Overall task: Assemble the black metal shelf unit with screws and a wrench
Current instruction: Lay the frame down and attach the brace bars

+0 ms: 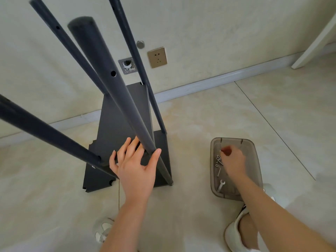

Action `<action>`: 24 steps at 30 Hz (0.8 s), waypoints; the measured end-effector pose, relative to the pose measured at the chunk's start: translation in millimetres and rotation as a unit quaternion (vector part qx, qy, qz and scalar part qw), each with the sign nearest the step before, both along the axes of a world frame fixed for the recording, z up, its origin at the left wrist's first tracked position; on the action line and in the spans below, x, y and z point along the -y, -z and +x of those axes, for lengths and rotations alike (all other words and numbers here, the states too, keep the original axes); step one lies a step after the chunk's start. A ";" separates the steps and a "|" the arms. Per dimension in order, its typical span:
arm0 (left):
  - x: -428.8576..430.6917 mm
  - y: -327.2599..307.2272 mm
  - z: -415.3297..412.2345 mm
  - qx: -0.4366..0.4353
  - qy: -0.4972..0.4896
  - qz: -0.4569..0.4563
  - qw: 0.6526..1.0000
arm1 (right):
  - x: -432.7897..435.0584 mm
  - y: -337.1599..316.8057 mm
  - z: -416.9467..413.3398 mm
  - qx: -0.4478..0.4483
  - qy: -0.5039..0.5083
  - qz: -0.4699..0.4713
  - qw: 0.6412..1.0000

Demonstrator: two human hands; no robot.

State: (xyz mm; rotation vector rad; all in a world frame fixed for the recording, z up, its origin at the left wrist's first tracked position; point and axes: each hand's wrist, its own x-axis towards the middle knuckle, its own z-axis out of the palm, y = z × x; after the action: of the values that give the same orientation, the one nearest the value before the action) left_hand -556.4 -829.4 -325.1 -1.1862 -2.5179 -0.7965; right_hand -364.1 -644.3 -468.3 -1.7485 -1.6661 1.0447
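The black shelf unit stands on the floor with several dark poles rising toward me from black shelf panels. My left hand is spread open against the nearest pole, low down by the bottom panel. My right hand reaches into a grey plastic bin on the floor to the right. Its fingers are curled over loose screws and nuts, and something red shows at the fingertips. A small wrench lies in the bin near my wrist.
A wall with a gold socket and an open wall box stands right behind the shelf. A white baseboard runs along it. My white shoes are on the tiled floor at the bottom.
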 end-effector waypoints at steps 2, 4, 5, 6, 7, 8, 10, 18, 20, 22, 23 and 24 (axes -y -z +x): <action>0.0 -0.9 0.8 0.002 -0.002 0.001 1.000 | 6.6 -19.1 -15.0 -0.058 0.020 0.005 0.998; 0.5 -1.1 0.7 0.004 -0.001 0.002 1.000 | 15.7 -39.9 -33.2 -0.110 0.015 0.018 0.994; 0.7 -1.1 0.6 0.006 0.000 0.003 1.000 | 21.8 -50.3 -42.9 -0.137 0.004 0.021 0.990; 0.8 -1.3 0.2 0.007 0.001 0.004 1.000 | 28.7 -60.0 -52.4 -0.165 -0.011 0.019 0.986; 0.8 -1.5 -0.4 0.006 0.003 0.003 1.000 | 36.0 -69.1 -61.8 -0.191 -0.026 0.015 0.981; 1.0 -1.7 -1.0 0.006 0.006 0.002 1.000 | 43.3 -77.2 -70.8 -0.210 -0.043 0.010 0.977; 1.9 -2.0 -2.2 0.011 0.009 0.002 1.000 | 56.6 -90.6 -87.8 -0.232 -0.081 -0.008 0.969; 10.5 -3.2 -1.2 0.011 0.020 0.014 1.000 | 106.2 -106.8 -135.3 -0.235 -0.222 -0.112 0.940; 14.4 -3.5 -1.2 0.011 0.027 0.013 0.999 | 110.3 -105.3 -138.9 -0.235 -0.223 -0.136 0.936; 18.8 -3.7 -1.9 0.016 0.033 0.009 0.999 | 111.7 -106.4 -140.1 -0.233 -0.232 -0.153 0.932; 21.0 -4.0 -2.3 0.020 0.034 0.008 0.999 | 112.3 -107.8 -140.2 -0.233 -0.239 -0.151 0.930; 22.8 -4.2 -3.1 0.024 0.036 0.008 0.999 | 112.8 -109.3 -141.2 -0.229 -0.248 -0.142 0.930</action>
State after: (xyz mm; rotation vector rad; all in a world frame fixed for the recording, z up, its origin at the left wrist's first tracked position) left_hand -559.5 -852.2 -320.8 -1.2728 -2.5147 -0.8705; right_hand -505.4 -757.2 -359.0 -1.1087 -1.7355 1.8411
